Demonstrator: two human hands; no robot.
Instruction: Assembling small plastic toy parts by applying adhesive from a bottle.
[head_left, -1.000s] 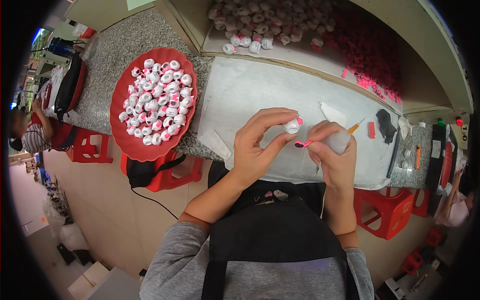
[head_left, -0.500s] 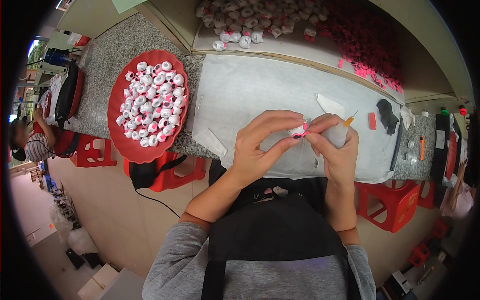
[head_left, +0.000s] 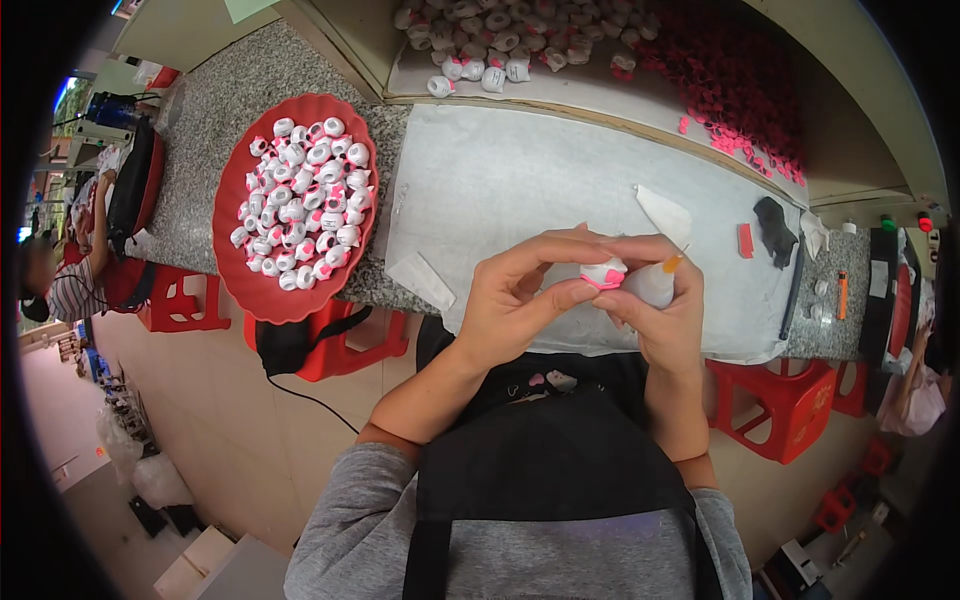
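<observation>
A small white-and-pink hollow figurine piece (head_left: 604, 276) is pinched between the thumb and fingers of my left hand (head_left: 512, 298), above the white sheet (head_left: 500, 180). My right hand (head_left: 672, 325) is wrapped round a translucent squeeze bottle (head_left: 654, 287) with an orange needle tip (head_left: 673, 263), which points up and away. Its thumb and fingertips also reach the piece from the right. To the left, a red scalloped tray (head_left: 228, 230) is heaped with many similar white-and-pink pieces (head_left: 300, 190).
A shelf compartment at the back holds white pieces (head_left: 500, 35) and a pile of small pink parts (head_left: 740, 100). Paper scraps (head_left: 662, 212), a dark rag (head_left: 773, 232) and an orange pen (head_left: 843, 295) lie rightward. Red stools (head_left: 775, 405) stand under the bench. Another person (head_left: 75, 280) sits far left.
Between my fingers the piece has turned, so more of its pink side shows. My right hand and the bottle have shifted slightly left and down, closer to my left hand.
</observation>
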